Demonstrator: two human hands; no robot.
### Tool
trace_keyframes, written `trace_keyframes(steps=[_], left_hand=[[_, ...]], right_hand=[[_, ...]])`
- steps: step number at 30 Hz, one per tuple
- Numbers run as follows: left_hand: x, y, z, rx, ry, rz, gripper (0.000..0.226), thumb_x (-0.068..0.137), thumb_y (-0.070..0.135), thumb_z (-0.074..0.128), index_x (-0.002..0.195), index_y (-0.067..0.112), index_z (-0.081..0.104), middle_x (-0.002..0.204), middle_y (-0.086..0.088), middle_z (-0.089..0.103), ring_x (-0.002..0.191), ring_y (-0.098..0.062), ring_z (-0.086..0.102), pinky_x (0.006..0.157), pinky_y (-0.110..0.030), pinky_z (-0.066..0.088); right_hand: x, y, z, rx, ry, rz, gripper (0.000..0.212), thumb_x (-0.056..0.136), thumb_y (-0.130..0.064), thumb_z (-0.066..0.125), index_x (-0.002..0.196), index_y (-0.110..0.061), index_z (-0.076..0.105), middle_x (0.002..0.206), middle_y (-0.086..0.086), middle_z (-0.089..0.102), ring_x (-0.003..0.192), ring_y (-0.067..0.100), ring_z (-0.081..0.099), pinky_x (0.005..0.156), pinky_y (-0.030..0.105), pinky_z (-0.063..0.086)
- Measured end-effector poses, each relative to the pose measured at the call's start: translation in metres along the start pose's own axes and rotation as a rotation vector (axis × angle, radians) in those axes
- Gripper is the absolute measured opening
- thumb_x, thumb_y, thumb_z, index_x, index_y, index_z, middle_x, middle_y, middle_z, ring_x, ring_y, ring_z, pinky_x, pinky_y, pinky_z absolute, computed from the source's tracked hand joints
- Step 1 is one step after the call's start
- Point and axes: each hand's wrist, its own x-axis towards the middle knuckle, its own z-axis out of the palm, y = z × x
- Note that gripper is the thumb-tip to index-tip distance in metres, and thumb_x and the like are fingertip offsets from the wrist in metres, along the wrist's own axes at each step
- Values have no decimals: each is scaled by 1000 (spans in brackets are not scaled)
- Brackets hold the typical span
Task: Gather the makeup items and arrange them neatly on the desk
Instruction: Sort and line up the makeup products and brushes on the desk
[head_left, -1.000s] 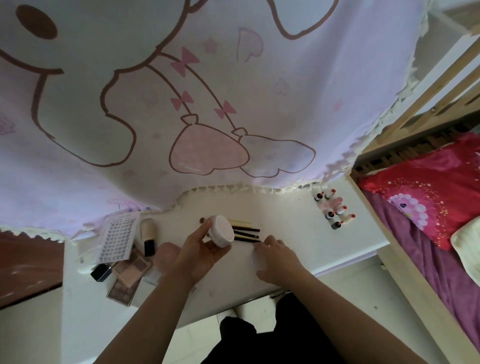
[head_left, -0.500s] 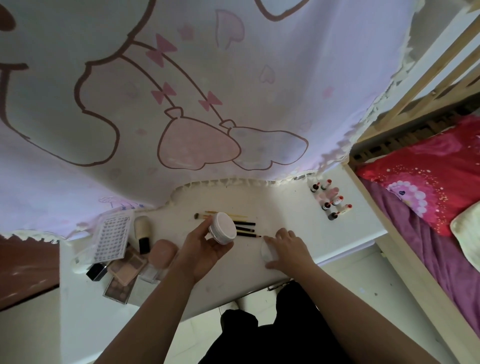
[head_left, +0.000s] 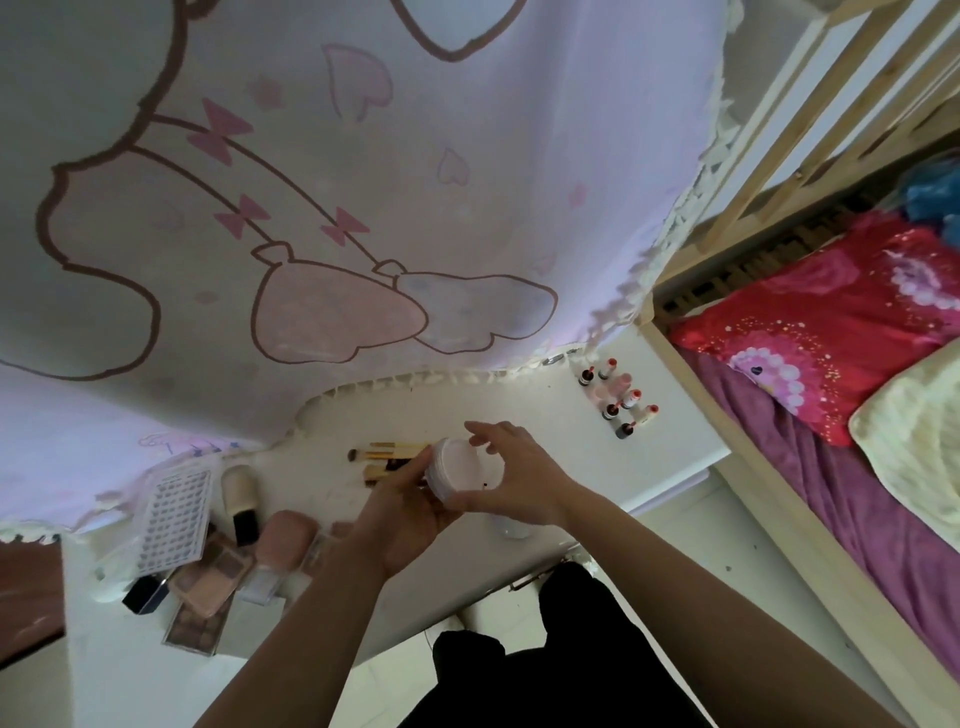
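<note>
One jar (head_left: 457, 470) was in hand, held just above the desk (head_left: 519, 402) in front of the brushes (head_left: 387, 456). The left hand (head_left: 410, 504) gripped it from the side with curled fingers (head_left: 413, 470). The right hand (head_left: 519, 478) closed over its top, thumb beneath and forefinger raised.

Progress, as judged: partial. The brushes lay side by side mid-desk. Small red-capped bottles (head_left: 618, 400) stood in short rows at the right rear. A pile (head_left: 208, 571) of palettes, a sheet and bottles at the left edge was unsorted and overlapping. The jar had no place yet.

Change noted: half a second before, the left hand alone held the jar, while the right rested on the desk over a white disc (head_left: 511, 529). The right hand had since risen to the jar, and the disc lay uncovered near the front edge.
</note>
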Motion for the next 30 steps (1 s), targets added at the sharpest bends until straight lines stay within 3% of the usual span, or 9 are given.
trace_keyframes(steps=[4,7,9,12,13,16,18,24,30], left_hand=[[13,-1,15,40,-56,-32,45,92,33,60,125,3,64,130,-20,61,109,-29,63,82,-37,57],[32,-1,24,226,-12,-37,47,98,47,49,121,10,68,117,-19,67,102,-29,64,85,-41,54],[48,-2,36,564,98,9,46,100,52,41,118,18,66,119,-14,67,103,-26,64,94,-44,52],[76,-8,38,1338,244,280,40,104,38,38,131,16,58,137,1,53,119,-16,51,104,-27,36],[88,-10,36,1540,244,356,42,105,35,37,139,15,52,146,-3,46,130,-18,43,109,-26,29],[119,-13,28,1919,204,347,49,105,34,31,151,17,33,163,-9,17,149,-25,14,121,-38,15],[135,-12,24,2109,196,273,52,105,29,29,154,13,24,164,-9,8,150,-27,9,121,-41,16],[143,-4,16,2206,121,152,62,100,17,34,157,13,9,165,-4,-7,152,-23,-4,122,-36,13],[139,10,15,2187,70,148,65,98,10,37,157,20,13,165,6,-4,151,-16,-1,119,-35,23]], right_hand=[[-1,2,-7,-18,114,-2,87,58,-77,69,132,-34,52,120,-16,51,107,5,49,95,31,47],[-1,16,-19,-19,188,67,84,59,-71,73,130,-30,52,121,-11,51,106,8,52,91,31,49],[3,32,-28,-73,256,151,86,62,-64,77,134,-26,50,126,-6,50,112,14,52,93,32,47],[11,56,-39,-190,336,282,88,64,-61,76,137,-22,47,128,1,47,118,22,49,97,35,45],[15,64,-42,-230,342,318,88,65,-60,74,138,-21,45,130,3,47,119,24,48,99,37,43],[30,80,-47,-352,302,353,89,71,-57,69,144,-17,38,136,6,43,127,28,42,105,40,38],[43,87,-49,-429,268,332,85,77,-51,67,145,-13,34,138,8,42,128,29,40,104,40,38],[77,96,-41,-543,271,237,79,84,-25,64,149,-2,26,140,13,44,124,31,43,102,38,39],[71,104,-28,-411,300,223,82,85,-26,69,152,-4,26,152,17,35,135,34,37,107,43,39]])
